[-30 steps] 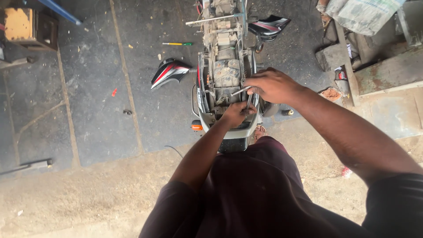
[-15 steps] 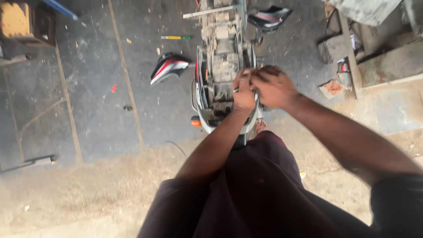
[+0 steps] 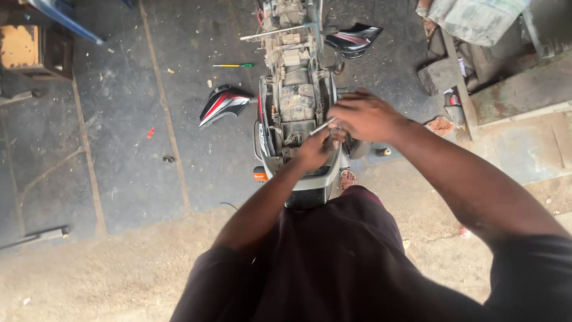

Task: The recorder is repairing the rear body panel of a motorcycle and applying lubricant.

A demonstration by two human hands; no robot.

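Observation:
I look down on a stripped motorcycle (image 3: 295,107) standing on a dark tiled floor, its seat and side covers off. My left hand (image 3: 317,149) is closed around a slim metal tool (image 3: 323,126) over the rear part of the frame. Right beside it, my right hand (image 3: 366,116) hovers over the frame's right side with fingers curled; what it holds, if anything, is hidden. My dark trousers fill the lower middle of the view.
A red, black and white side cover (image 3: 223,102) lies left of the bike; a black cover (image 3: 354,39) lies at its upper right. A green-handled screwdriver (image 3: 233,65) rests on the floor. A wooden box (image 3: 27,50) stands far left, rubble and planks (image 3: 459,65) far right.
My left hand has shifted slightly down and left on the frame with the tool. My right hand stays beside it. The camera has tilted, showing more of the bike's front.

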